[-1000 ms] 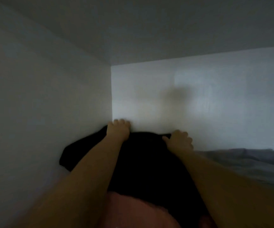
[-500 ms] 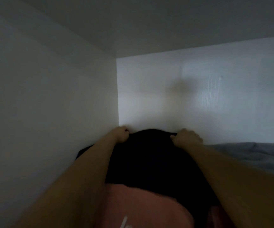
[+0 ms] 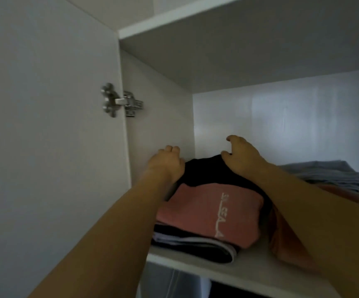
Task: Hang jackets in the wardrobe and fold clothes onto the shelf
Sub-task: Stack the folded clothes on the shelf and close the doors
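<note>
— The view has pulled back, hasn't it? A second ago it was all dim white walls and the two arms deep inside.

— Yes, now the whole white wardrobe shelf [image 3: 234, 269] shows, front edge and all, with the silver metal door hinge [image 3: 120, 101] out at about ten o'clock from the hands, on the white open door [image 3: 45, 125].

— And the folded black garment [image 3: 204, 168]?

— It lies at the top of the pile, pushed toward the back left corner of the shelf. Below it a folded pink cloth with pale lettering [image 3: 208, 214] now shows almost whole, where before only a corner peeked in. Under that lies a black folded piece with white stripes [image 3: 195, 241].

— What are the hands doing?

— The left hand [image 3: 166, 163] rests at the black garment's left edge, fingers bent forward toward the side wall; whether it pinches the cloth I cannot tell. The right hand [image 3: 238, 155] has changed most: half a second back it clutched the far edge, now its fingers are lifted and loosely curved, holding nothing, only the heel of the palm on the black fabric.

— Anything at three o'clock?

— A rumpled grey cloth [image 3: 329, 173], and below it an orange-red fabric [image 3: 290, 244] partly hidden by the right forearm.
</note>
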